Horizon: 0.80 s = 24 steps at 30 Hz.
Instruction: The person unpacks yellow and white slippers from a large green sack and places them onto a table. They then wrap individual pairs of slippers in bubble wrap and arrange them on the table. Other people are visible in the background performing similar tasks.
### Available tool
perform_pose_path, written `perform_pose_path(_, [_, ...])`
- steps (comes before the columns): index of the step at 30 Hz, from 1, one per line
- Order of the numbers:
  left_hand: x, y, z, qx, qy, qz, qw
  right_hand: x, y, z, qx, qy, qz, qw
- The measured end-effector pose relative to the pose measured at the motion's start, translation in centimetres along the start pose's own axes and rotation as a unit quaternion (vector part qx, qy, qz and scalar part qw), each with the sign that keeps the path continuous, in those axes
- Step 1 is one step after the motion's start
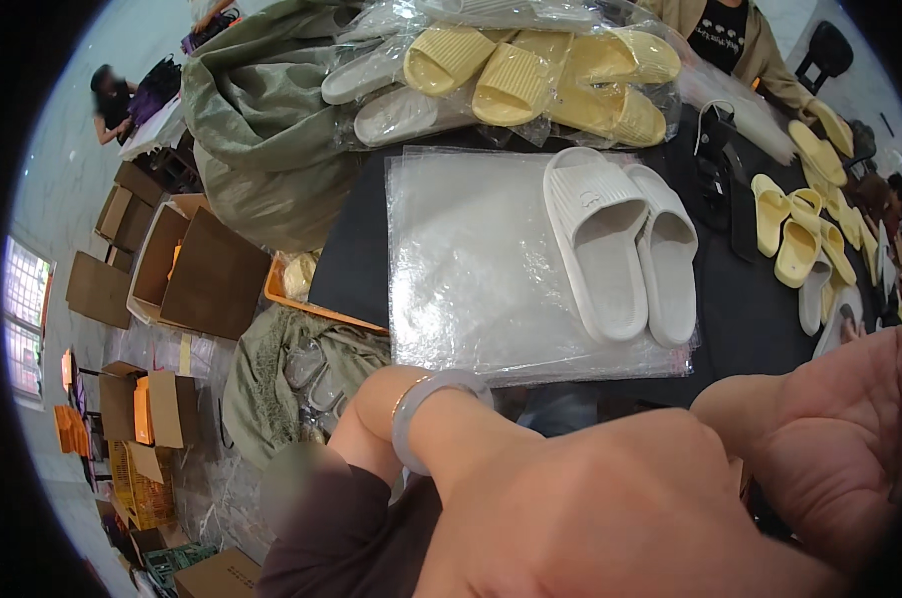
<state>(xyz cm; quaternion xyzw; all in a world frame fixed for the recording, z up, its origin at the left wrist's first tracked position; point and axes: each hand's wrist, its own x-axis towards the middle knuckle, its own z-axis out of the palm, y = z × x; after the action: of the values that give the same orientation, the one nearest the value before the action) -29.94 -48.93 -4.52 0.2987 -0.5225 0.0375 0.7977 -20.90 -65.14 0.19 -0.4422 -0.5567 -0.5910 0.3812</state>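
Note:
My left hand (590, 508) is raised close to the camera with its back toward me, so its fingers are hidden. A pale bangle (421, 404) circles that wrist. My right hand (839, 429) is at the lower right, palm showing and bare, thumb pointing left, fingertips lost at the picture's rim. Beyond both hands, a pair of white slide slippers (620, 239) lies side by side on a stack of clear plastic bags (461, 259) on the black table (750, 309). Neither hand touches them.
Bagged yellow and white slippers (511, 75) are piled at the table's far edge beside a big olive sack (261, 120). Loose yellow slippers (799, 229) lie at the right, where another person's hand (829, 120) works. Open cardboard boxes (187, 264) stand on the floor at the left.

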Motion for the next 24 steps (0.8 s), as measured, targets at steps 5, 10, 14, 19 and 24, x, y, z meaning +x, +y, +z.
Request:
perform_pose_path(5, [0.3,-0.2,0.2,-0.018,-0.011,0.001,1.0,0.2,-0.2,0.1,0.007,0.004,-0.006,1.0])
perform_pose_path(10, [0.6,-1.0,1.2,-0.05,-0.019,0.008,0.999,0.6,-0.1,0.2,0.017,0.003,-0.007,1.0])
perform_pose_path(14, [1.3,-2.5,2.7,-0.077,-0.027,0.01,0.997,0.8,-0.3,0.2,0.02,0.01,-0.008,1.0])
perform_pose_path(19, [2.2,-3.4,3.8,-0.098,-0.035,0.01,0.994,0.8,-0.3,0.6,0.031,0.012,-0.013,0.999])
perform_pose_path(24, [3.0,-4.1,4.8,-0.117,-0.046,0.003,0.992,0.9,-0.3,1.0,0.036,0.01,-0.024,0.999])
